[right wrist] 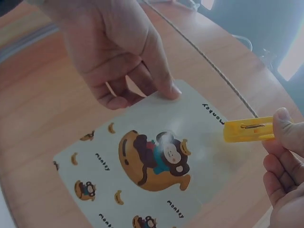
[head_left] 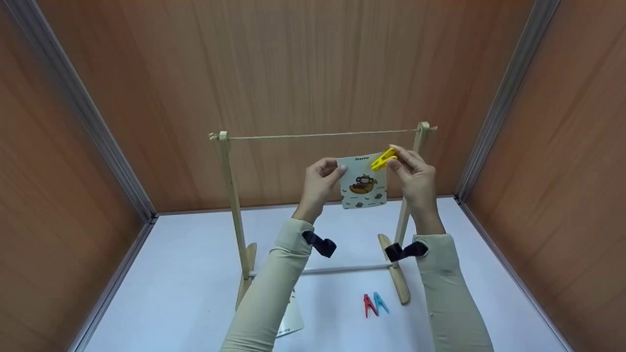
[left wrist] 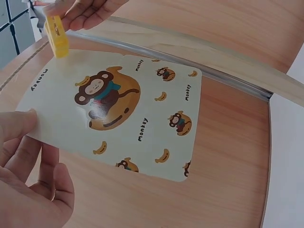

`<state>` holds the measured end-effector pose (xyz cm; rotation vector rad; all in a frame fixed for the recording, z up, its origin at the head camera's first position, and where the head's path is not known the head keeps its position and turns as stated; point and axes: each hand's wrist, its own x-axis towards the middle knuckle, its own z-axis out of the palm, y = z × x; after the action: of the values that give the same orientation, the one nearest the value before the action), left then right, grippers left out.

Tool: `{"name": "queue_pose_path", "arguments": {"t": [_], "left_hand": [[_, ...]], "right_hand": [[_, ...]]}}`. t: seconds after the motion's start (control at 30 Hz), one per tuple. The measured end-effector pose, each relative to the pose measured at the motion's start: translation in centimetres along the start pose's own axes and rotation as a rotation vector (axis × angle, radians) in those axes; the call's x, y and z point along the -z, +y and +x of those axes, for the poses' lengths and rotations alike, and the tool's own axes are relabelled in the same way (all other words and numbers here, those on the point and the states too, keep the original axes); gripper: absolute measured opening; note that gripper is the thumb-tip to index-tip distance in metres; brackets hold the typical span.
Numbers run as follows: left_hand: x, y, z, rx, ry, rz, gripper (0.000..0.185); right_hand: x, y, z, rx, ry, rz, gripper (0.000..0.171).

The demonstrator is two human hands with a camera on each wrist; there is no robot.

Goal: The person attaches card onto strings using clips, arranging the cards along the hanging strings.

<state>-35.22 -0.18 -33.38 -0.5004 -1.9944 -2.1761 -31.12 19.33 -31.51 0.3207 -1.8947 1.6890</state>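
From the head view I see a wooden rack (head_left: 230, 205) standing on the white table (head_left: 171, 293), with a string (head_left: 323, 134) stretched between its two posts. Low on the left, half under my left sleeve, a second card (head_left: 292, 320) lies on the table; I cannot make out its print from here.

My left hand (head_left: 320, 183) pinches the left top corner of the monkey card (head_left: 364, 186) between thumb and fingers. The card hangs upright just below the string, between the posts and nearer the right one. I think it is clear of the string, though the head view is too small to be sure.

My right hand (head_left: 415, 178) grips the yellow peg (head_left: 384, 159) by its tail end. The peg's nose sits at the card's top right corner; in the right wrist view the peg (right wrist: 247, 130) meets the card's edge near the word "monkey".

On the table, a red peg (head_left: 368, 305) and a blue peg (head_left: 380, 302) lie side by side, near the foot of the right post. Wood-grain walls (head_left: 73, 161) close the space in on three sides.
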Motion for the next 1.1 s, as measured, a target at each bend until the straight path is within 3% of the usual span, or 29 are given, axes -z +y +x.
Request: {"name": "queue_pose_path", "arguments": {"t": [0.4,1.1], "left_hand": [[-0.7,1.4,0.8,-0.016,0.009,-0.009,0.02],[-1.1,2.7,1.7,-0.026,0.03,0.02,0.019]], "right_hand": [[-0.7,-1.5,1.6,0.038,0.124,0.088,0.035],[-1.3,-2.4,2.7,0.099,0.198,0.097,0.03]]}}
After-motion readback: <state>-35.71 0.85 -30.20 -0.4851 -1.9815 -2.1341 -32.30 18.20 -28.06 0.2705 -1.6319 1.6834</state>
